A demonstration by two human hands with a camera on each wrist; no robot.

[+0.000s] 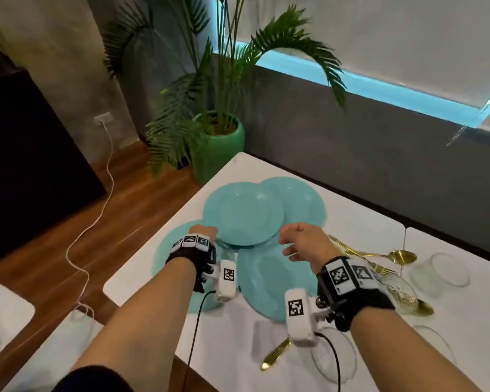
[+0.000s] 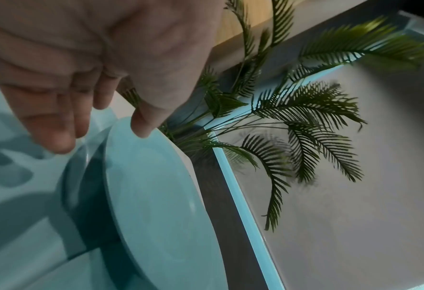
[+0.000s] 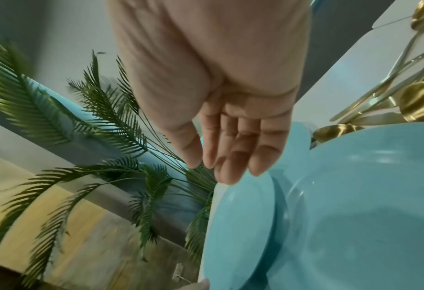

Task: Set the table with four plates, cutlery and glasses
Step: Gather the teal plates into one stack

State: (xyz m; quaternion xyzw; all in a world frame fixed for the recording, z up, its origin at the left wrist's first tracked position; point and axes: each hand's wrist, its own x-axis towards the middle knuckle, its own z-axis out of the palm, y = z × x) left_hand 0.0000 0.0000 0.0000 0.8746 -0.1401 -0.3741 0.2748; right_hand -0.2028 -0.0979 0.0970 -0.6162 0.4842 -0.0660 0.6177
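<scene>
Several teal plates overlap on the white table (image 1: 359, 224). The top plate (image 1: 243, 213) (image 2: 156, 196) (image 3: 240, 225) lies across the others. My left hand (image 1: 203, 232) (image 2: 101, 135) is at its near-left rim: the thumb touches the rim, and the straight fingers sit beside it over a lower plate (image 1: 173, 253). My right hand (image 1: 292, 244) (image 3: 220, 166) hovers with relaxed fingers just above the top plate's near-right rim and holds nothing. Below it lies the nearest plate (image 1: 269, 287) (image 3: 354, 215). Gold cutlery (image 1: 374, 254) (image 3: 416, 102) lies to the right.
Clear glasses (image 1: 439, 270) lie on the table at the right and near my right wrist (image 1: 334, 355). A gold knife (image 1: 275, 355) lies near the front edge. A potted palm (image 1: 224, 148) stands past the table's far-left corner. A white cable (image 1: 96, 222) crosses the wooden floor.
</scene>
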